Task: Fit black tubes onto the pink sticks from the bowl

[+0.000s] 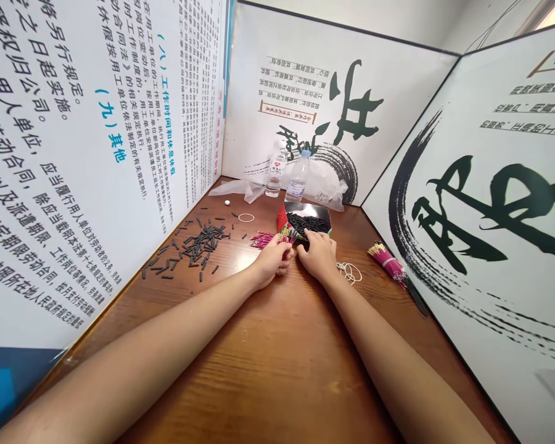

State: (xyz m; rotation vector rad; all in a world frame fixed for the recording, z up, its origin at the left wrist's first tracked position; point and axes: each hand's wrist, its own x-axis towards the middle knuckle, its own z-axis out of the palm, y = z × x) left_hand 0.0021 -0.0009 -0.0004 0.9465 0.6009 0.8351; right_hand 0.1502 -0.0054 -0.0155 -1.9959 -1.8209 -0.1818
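Observation:
My left hand (274, 260) is closed around a small bunch of pink wires (287, 235) with yellow tips, held just above the wooden table (268, 357). My right hand (318, 251) lies next to it, fingers curled and reaching into a pile of small black tubes (308, 222) on a dark sheet. What the right fingers pinch is too small to make out. More loose pink wires (261, 240) lie just left of my left hand.
Scattered black tubes (198, 245) cover the table's left side. A tied bundle of pink wires (388, 264) lies at the right, with rubber bands (349, 271) near my right wrist. Two water bottles (287, 175) and plastic bags (327, 185) stand at the back. Printed boards wall in three sides.

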